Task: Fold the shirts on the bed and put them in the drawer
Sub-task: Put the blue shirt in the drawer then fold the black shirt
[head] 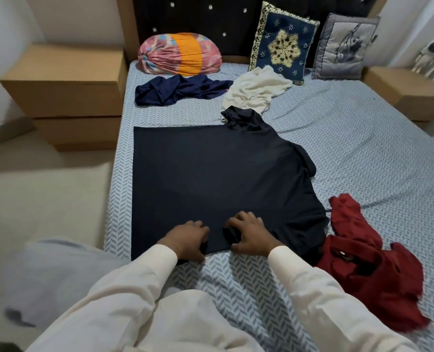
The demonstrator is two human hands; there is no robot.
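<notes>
A large black shirt lies spread flat on the bed, its collar end toward the far right. My left hand pinches the shirt's near edge. My right hand grips a bunched bit of the same edge just beside it. A crumpled red shirt lies to the right of my hands. Farther back rest a rumpled navy shirt and a cream shirt, both unfolded.
A wooden bedside drawer unit stands left of the bed, its drawers closed. Another wooden unit sits at the right. A colourful bolster and two cushions lean at the headboard.
</notes>
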